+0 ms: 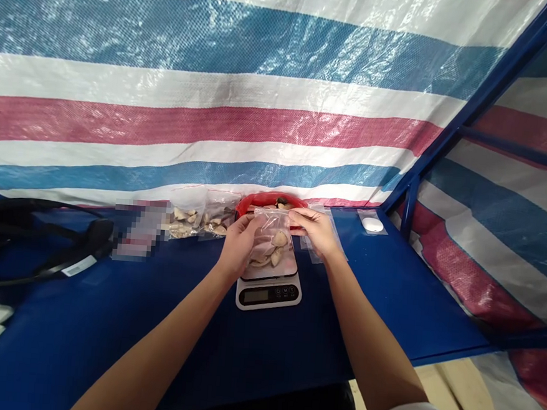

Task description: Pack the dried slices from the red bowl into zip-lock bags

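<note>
A clear zip bag [267, 234] with several pale beige dried pieces in it is over the plate of a white digital kitchen scale [244, 297]. Whether the bag's bottom rests on the plate I cannot tell. My left hand [238, 247] pinches the bag's upper left side between thumb and fingers. At the upper right corner, the fingers of my right hand [317, 232] are closed on its top edge. Behind the bag lies a red plastic bag [259, 199] with more pieces inside, partly hidden by my hands. The scale's display shows no figure I can read.
Filled clear bags [183, 223] lie left of the red bag. Flat clear bags [334, 234] are beside my right hand. A small white case [372, 224] sits farther right on the blue table [389, 288]. Black straps [84, 235] lie at left. Striped sheeting [204, 125] hangs behind.
</note>
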Demonstrator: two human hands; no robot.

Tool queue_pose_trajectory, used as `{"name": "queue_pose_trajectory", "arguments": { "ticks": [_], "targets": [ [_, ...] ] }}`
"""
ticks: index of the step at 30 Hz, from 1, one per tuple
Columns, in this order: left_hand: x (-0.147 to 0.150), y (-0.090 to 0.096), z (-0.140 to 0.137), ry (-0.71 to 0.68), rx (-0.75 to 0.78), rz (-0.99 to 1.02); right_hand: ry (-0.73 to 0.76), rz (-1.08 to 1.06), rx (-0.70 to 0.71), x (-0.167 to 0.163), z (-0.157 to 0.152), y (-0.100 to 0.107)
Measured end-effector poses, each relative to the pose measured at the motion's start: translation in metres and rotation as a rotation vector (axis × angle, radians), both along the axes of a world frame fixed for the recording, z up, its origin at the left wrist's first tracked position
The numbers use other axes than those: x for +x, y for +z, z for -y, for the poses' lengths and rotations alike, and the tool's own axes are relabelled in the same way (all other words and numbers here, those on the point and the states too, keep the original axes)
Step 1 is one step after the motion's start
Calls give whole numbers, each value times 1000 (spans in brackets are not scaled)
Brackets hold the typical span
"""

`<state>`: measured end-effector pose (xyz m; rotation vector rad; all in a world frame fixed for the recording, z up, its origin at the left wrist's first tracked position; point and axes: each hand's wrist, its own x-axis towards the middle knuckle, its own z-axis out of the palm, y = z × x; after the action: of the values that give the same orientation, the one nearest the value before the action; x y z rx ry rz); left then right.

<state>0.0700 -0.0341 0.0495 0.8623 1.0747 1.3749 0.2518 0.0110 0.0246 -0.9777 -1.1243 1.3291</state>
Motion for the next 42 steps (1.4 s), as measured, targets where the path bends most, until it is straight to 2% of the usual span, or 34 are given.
{"name": "queue_pose_trajectory", "arguments": {
  "ticks": [3,10,17,32,37,42],
  "targets": [
    [-1,-2,-4,-31,9,-37,-12,-35,13,-8,0,-4],
    [-7,-20,-27,-55,174,-111,-29,-40,-68,-10,4,-15],
    [-25,-27,-29,-81,283,-343,-76,6,-40,-8,8,-21],
    [-39,-38,-26,-44,178,-166,-176,28,-21,-14,11,-28],
    [-39,-42,-26,-34,163,-130,-160,55,-5,-14,11,-30],
    [-37,-45,-23,41,211,-141,-122,51,9,-17,15,-27]
  ]
}}
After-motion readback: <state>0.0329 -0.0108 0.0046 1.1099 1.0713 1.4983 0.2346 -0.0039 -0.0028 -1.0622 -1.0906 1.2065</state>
